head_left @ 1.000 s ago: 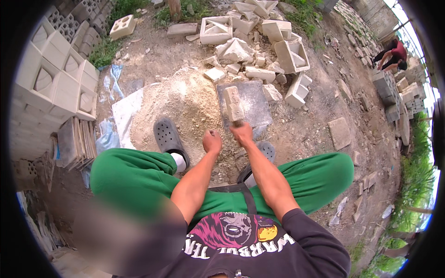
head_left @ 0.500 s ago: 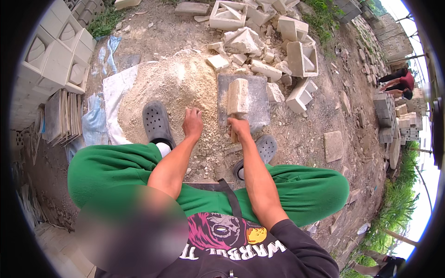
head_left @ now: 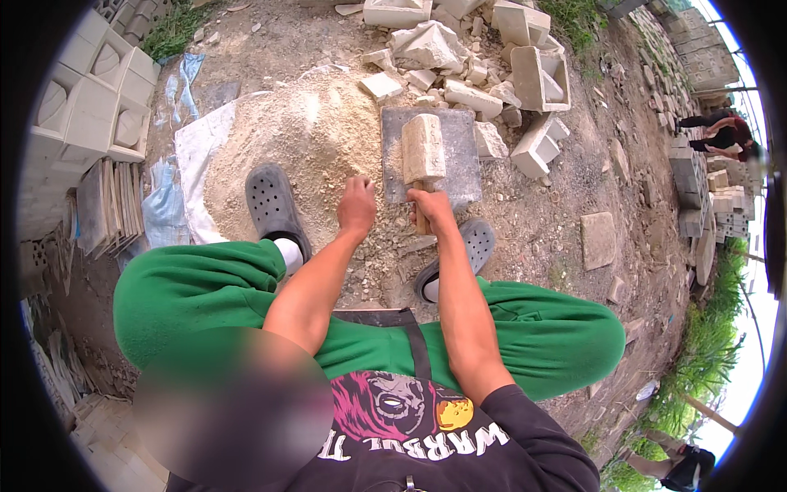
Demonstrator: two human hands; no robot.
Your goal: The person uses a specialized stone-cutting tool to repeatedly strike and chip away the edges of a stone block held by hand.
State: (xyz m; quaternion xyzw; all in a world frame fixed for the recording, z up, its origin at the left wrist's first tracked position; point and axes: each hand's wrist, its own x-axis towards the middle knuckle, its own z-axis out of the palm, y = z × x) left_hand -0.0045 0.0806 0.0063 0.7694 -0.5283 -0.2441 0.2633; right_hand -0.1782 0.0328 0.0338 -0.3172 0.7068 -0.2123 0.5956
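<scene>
My right hand (head_left: 432, 211) is wrapped round the short wooden handle of a mallet (head_left: 423, 146). Its thick, block-shaped head, coated in pale dust, is over a dark flat plate (head_left: 461, 190) on the ground; whether it touches the plate I cannot tell. To the left of the handle, my left hand (head_left: 357, 205) has its fingers curled in at the near edge of a heap of crushed pale stone (head_left: 287, 152). What those fingers hold, if anything, is hidden. The heap lies partly on a white sheet (head_left: 197, 156).
Broken pale block pieces (head_left: 430, 49) are piled beyond the plate. Hollow blocks (head_left: 90, 107) are stacked at far left, above thin boards (head_left: 115, 205). A flat slab (head_left: 598, 240) lies on the right. Another person (head_left: 725, 135) bends by grey blocks at far right.
My left hand has shifted right, closer to the plate and mallet. My right hand keeps its grip on the handle. The whole view has tilted slightly.
</scene>
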